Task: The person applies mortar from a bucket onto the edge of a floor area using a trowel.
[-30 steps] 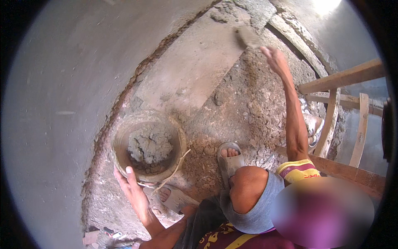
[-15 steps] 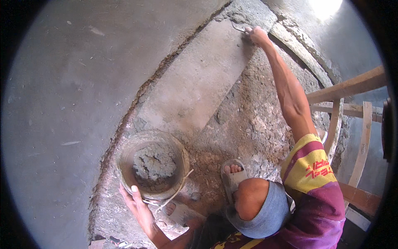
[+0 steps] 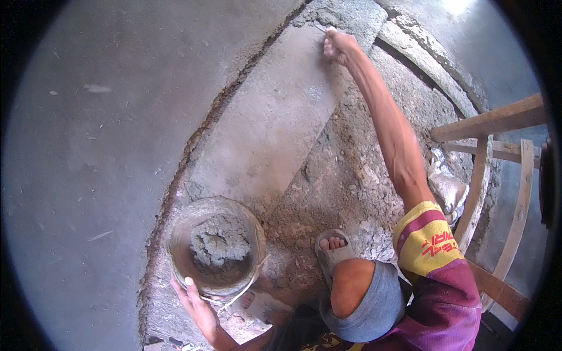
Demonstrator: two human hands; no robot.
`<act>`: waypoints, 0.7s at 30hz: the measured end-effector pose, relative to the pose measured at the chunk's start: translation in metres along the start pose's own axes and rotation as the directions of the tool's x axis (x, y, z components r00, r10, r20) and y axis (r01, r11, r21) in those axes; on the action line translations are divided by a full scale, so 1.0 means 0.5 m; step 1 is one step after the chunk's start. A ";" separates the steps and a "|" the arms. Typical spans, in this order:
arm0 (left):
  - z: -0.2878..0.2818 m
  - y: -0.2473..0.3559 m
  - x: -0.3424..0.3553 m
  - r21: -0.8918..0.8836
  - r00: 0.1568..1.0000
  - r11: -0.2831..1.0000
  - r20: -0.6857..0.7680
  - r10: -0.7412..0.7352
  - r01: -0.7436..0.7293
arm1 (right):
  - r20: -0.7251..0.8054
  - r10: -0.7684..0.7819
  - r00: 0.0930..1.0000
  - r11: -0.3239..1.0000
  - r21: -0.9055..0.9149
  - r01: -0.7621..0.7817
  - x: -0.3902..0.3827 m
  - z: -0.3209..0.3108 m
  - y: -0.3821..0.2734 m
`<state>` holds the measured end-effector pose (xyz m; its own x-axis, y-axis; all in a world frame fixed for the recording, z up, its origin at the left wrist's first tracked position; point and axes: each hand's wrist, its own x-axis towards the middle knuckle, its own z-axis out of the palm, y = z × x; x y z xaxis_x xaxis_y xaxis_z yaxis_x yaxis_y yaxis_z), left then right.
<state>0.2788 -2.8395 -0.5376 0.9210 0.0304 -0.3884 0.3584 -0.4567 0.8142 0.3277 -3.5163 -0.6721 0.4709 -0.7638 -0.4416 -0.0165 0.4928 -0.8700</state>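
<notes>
My right arm stretches far forward, and my right hand [image 3: 339, 45] is closed round a small trowel [image 3: 319, 26], most of which the fingers hide. Its metal tip is at wet grey mortar [image 3: 350, 16] spread over the far end of a flat pale slab [image 3: 263, 117]. Close to me on the left stands a round bucket [image 3: 257, 225] with a lump of grey mortar [image 3: 220, 240] inside. My left hand [image 3: 196, 304] grips its near rim, thumb over the edge and fingers against the outer wall. A thin cord handle [image 3: 239, 295] hangs at the bucket's right side.
A smooth grey wall [image 3: 105, 146] runs along the left, with a rough gap at its foot. Rubbly ground [image 3: 357, 169] lies right of the slab. Wooden bars [image 3: 492, 120] stand at the right, near a crumpled bag [image 3: 448, 187]. My sandalled foot [image 3: 333, 248] is near the bucket.
My right hand has shifted left and slightly farther away with the trowel, along the mortar's edge. My left hand stays on the bucket's rim. The view has shifted a little.
</notes>
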 end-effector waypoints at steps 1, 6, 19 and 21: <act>-0.001 0.005 -0.002 0.034 1.000 0.999 0.012 0.012 -0.012 | -0.033 -0.026 0.999 0.999 -0.032 0.025 0.034 0.013 -0.012; 0.001 -0.010 -0.009 0.095 0.996 0.992 -0.051 -0.075 0.079 | -0.114 -0.123 0.986 0.990 0.054 0.130 0.142 0.048 -0.037; -0.013 -0.022 0.002 -0.037 0.994 0.998 0.088 0.059 -0.056 | -0.052 -0.264 0.963 0.964 -0.001 0.264 0.047 0.004 0.037; -0.011 -0.025 0.003 -0.077 0.993 0.994 0.088 0.082 -0.075 | -0.028 -0.263 0.964 0.964 -0.040 0.262 0.016 0.005 0.036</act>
<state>0.2765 -2.8290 -0.5462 0.9303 -0.0849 -0.3569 0.2990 -0.3881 0.8717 0.3335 -3.5126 -0.6908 0.4336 -0.8780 -0.2028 0.0726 0.2584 -0.9633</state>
